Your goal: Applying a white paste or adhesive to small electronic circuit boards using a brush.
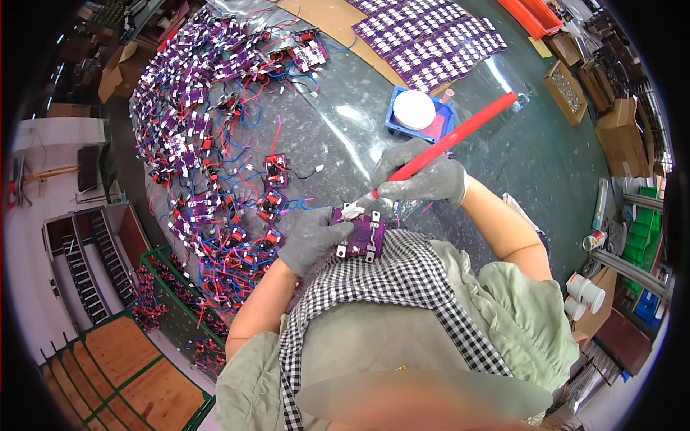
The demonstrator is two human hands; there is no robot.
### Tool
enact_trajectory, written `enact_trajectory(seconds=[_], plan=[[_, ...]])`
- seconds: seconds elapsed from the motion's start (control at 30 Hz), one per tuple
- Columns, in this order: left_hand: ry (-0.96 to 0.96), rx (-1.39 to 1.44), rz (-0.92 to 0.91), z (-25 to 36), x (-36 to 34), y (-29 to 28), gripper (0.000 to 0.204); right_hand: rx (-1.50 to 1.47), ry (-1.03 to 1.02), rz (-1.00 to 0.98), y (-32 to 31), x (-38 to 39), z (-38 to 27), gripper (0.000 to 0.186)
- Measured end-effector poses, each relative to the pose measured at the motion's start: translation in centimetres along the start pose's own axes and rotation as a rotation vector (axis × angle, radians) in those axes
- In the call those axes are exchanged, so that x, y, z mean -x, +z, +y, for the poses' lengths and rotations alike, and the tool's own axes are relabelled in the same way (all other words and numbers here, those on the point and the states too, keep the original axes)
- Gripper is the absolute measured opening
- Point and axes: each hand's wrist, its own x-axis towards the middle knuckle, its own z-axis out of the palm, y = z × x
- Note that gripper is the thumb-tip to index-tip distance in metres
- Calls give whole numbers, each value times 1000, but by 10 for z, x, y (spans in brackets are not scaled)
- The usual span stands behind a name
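Note:
My left hand (316, 237), in a grey glove, grips a purple circuit board (361, 237) by its left side, the thumb lying on its face. White and metal parts stand along the board's edges. In my gloved right hand (424, 176) is a long red-handled brush (460, 134), slanting up to the far right. Its pale tip rests at the board's upper left part; whether it carries any paste there I cannot make out. Just beyond my right hand, a blue tray (394, 122) holds a round white lid or tub (414, 109).
A large heap of wired purple boards (194, 115) covers the table's left side, some lying close to my left hand. Flat rows of purple boards (431, 43) lie on cardboard at the far side. Cardboard boxes (624, 136) and an orange bin (533, 16) stand at the right.

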Motion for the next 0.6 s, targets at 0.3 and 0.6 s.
enact_trajectory(seconds=[0.3,0.6], plan=[[91,-94,-30,-8,-2,-10,21,19,6,3,-21,13,3,13],[69,30,-85,-12,-3,-12,27,54,27,97,-22,15,9,11]])
